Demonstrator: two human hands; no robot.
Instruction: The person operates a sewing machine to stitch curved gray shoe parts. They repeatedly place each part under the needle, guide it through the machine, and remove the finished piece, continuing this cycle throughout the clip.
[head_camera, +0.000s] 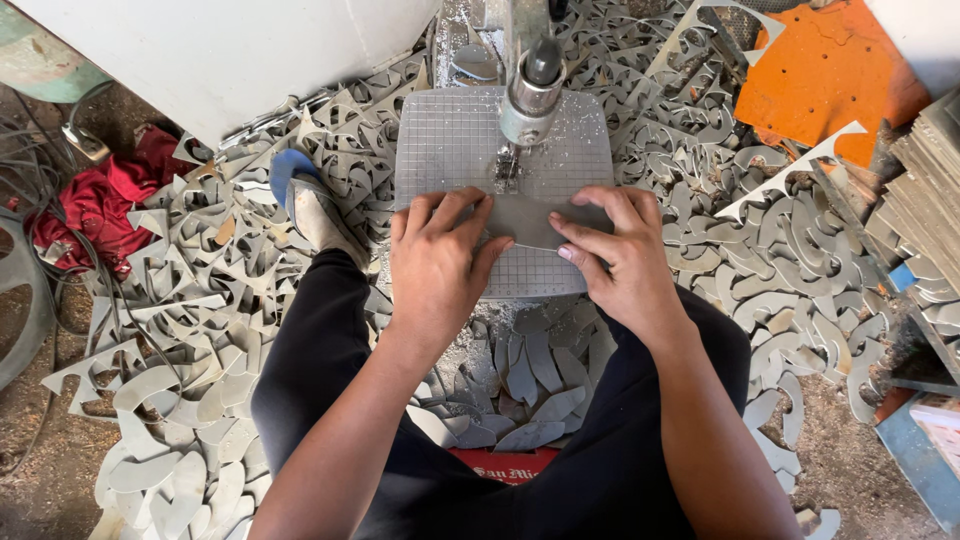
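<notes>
You are sitting low at a small saw, looking down at your own hands. Your left hand (437, 262) and right hand (620, 262) both press flat on a grey board piece (535, 222), fingers spread and laid on top of it rather than curled around it. The piece lies on the gridded saw plate (450, 140), this machine's counter, just in front of the thin blade (506, 165) that drops from the metal saw head (533, 90). To cut well, it seems wise to keep your fingertips to either side of the blade line and feed the piece slowly and evenly. Cut grey shapes (530, 385) are heaped between your knees, and grey offcuts (230, 290) cover the floor all around. An orange sheet (825, 80) lies at upper right, a red cloth (95, 205) at left. A red package with pale lettering (505, 463) sits under the heap by your lap.
</notes>
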